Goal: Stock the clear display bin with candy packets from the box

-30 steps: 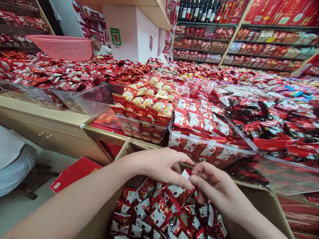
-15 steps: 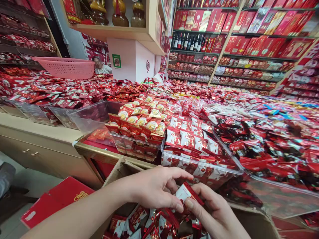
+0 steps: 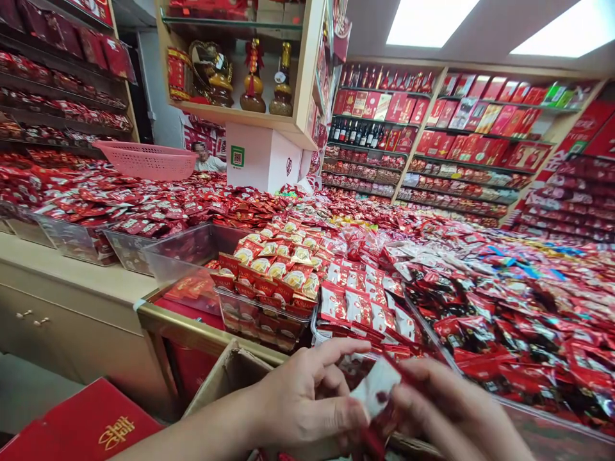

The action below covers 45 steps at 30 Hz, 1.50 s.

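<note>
Between my two hands is a small red-and-white wrapped candy packet (image 3: 377,387), tilted and a little blurred. My left hand (image 3: 307,400) pinches its left side with the thumb, while the index finger stretches out above. My right hand (image 3: 451,403), smeared by motion, grips the packet's right edge between thumb and fingers. Under both hands, a cardboard box (image 3: 225,368) holds more such packets, mostly hidden by my arms. Just beyond stands a see-through bin with rows of red-and-white packets (image 3: 358,307). Left of it, another bin holds red-and-gold durian packets (image 3: 273,275).
Bins heaped with dark red packets (image 3: 504,339) fill the right side. A pink basket (image 3: 148,163) rests on the candy at the back left. A red box (image 3: 81,419) lies low at the left. A person (image 3: 209,160) is at the back, beside a white pillar (image 3: 250,153).
The view has tilted upward, showing ceiling lights and less of the cardboard box. Both hands still hold the packet, which has turned and moved slightly right in view.
</note>
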Each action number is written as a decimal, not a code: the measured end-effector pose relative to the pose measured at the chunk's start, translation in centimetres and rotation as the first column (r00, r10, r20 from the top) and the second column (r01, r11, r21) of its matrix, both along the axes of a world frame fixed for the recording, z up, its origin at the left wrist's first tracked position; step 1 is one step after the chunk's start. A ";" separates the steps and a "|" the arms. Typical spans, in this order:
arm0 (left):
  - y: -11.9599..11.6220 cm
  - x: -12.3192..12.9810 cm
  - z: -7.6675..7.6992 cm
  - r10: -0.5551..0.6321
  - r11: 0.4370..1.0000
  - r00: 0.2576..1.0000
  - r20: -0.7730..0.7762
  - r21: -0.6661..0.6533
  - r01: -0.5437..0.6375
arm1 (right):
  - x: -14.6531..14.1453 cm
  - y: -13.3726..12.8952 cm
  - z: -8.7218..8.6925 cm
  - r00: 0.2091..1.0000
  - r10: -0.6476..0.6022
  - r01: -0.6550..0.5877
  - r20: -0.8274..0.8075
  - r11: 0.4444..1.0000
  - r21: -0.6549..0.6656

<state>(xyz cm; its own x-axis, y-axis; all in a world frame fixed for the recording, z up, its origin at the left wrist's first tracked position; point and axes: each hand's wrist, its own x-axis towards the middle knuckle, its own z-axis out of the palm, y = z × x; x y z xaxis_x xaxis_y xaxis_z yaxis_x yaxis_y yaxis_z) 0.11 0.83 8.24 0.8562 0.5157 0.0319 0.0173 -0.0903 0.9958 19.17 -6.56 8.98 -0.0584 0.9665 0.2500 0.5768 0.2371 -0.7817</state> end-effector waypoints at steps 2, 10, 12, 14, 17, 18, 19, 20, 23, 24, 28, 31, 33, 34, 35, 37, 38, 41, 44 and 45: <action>0.0 0.2 -0.2 0.035 0.998 0.998 0.059 -0.048 -0.032 | 1.5 2.2 2.9 0.991 -0.124 0.118 0.041 0.985 0.127; 0.3 0.3 -1.6 0.076 0.871 0.982 -0.175 0.490 0.020 | 7.2 17.8 7.0 0.817 -0.474 0.462 0.328 0.879 0.118; 0.6 0.2 -2.1 0.071 0.807 0.978 -0.194 0.588 0.058 | 7.3 20.5 6.2 0.804 -0.464 0.477 0.372 0.877 0.064; 1.0 0.2 -2.8 0.033 0.758 0.982 -0.187 0.645 0.097 | 7.0 22.4 5.3 0.798 -0.439 0.480 0.412 0.877 0.005; 1.7 0.4 -3.9 -0.045 0.730 0.989 -0.141 0.671 0.130 | 6.3 24.0 4.2 0.800 -0.394 0.472 0.453 0.879 -0.069; 1.9 0.5 -4.2 -0.062 0.725 0.990 -0.129 0.675 0.133 | 6.1 24.3 4.0 0.804 -0.376 0.466 0.460 0.880 -0.094; 2.0 0.6 -4.5 -0.076 0.721 0.990 -0.117 0.680 0.135 | 5.9 24.4 3.8 0.811 -0.354 0.455 0.465 0.882 -0.122; 2.1 0.7 -4.7 -0.087 0.718 0.991 -0.105 0.683 0.136 | 5.7 24.5 3.6 0.821 -0.328 0.441 0.468 0.884 -0.154; 2.3 0.8 -4.9 -0.113 0.709 0.990 -0.084 0.691 0.140 | 5.1 24.3 3.2 0.846 -0.252 0.395 0.470 0.888 -0.236; 2.3 0.8 -4.9 -0.119 0.704 0.989 -0.085 0.695 0.145 | 5.0 24.2 3.2 0.850 -0.236 0.386 0.471 0.888 -0.251; 2.3 0.8 -4.9 -0.116 0.667 0.986 -0.123 0.726 0.169 | 4.6 23.7 3.6 0.833 -0.221 0.392 0.508 0.883 -0.257; 2.4 0.8 -5.1 -0.099 0.644 0.986 -0.135 0.747 0.167 | 4.5 23.5 3.7 0.798 -0.217 0.406 0.562 0.883 -0.236; 2.3 0.8 -5.3 -0.079 0.635 0.988 -0.133 0.757 0.153 | 4.5 23.5 3.8 0.775 -0.221 0.412 0.592 0.887 -0.208; 2.3 0.8 -5.4 -0.069 0.633 0.989 -0.132 0.760 0.146 | 4.5 23.5 3.8 0.763 -0.232 0.417 0.603 0.890 -0.186; 2.3 0.7 -5.4 -0.060 0.632 0.990 -0.131 0.763 0.139 | 4.4 23.4 4.0 0.750 -0.249 0.424 0.612 0.892 -0.157; 2.2 0.7 -5.5 -0.049 0.635 0.989 -0.138 0.760 0.138 | 3.9 23.0 4.9 0.725 -0.304 0.439 0.618 0.895 -0.075; 2.2 0.6 -5.4 -0.044 0.641 0.988 -0.147 0.754 0.141 | 3.4 22.6 5.5 0.715 -0.338 0.442 0.611 0.897 -0.021; 1.9 0.3 -4.8 -0.048 0.662 0.984 -0.172 0.732 0.160 | 1.1 19.4 7.8 0.727 -0.403 0.392 0.555 0.908 0.146; 1.7 -0.2 -3.7 -0.038 0.678 0.979 -0.202 0.714 0.174 | -1.6 12.9 8.3 0.821 -0.264 0.198 0.506 0.963 0.180; 1.6 -0.3 -3.3 -0.020 0.686 0.975 -0.221 0.706 0.174 | -2.4 10.3 7.7 0.863 -0.130 0.078 0.489 0.989 0.124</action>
